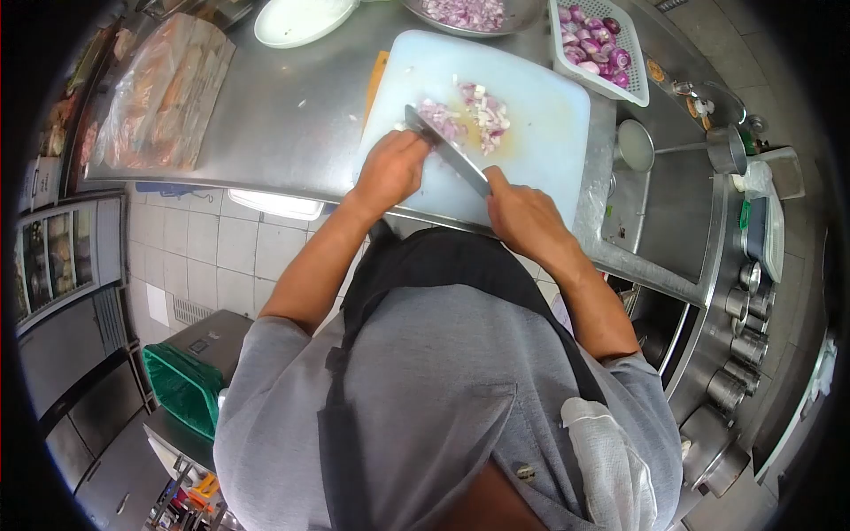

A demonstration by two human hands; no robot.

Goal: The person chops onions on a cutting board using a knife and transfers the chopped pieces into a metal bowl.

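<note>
A large knife (456, 159) slants over the white cutting board (549, 115), its tip toward the upper left. My right hand (527, 212) is wrapped round its handle near the board's front edge. Beside the blade on its left, my left hand (391, 170) has its fingers curled together on the board; whatever is under them is hidden. Chopped red onion (489, 119) lies in a loose pile at the middle of the board, with more pieces (438, 117) right behind the blade.
Behind the board stand a metal bowl of chopped onion (465, 13) and a white basket (633, 57) of peeled red onions. A white plate (301, 19) and a plastic-wrapped package (164, 97) sit to the left. At the right is a sink (664, 195) with a pot (635, 146).
</note>
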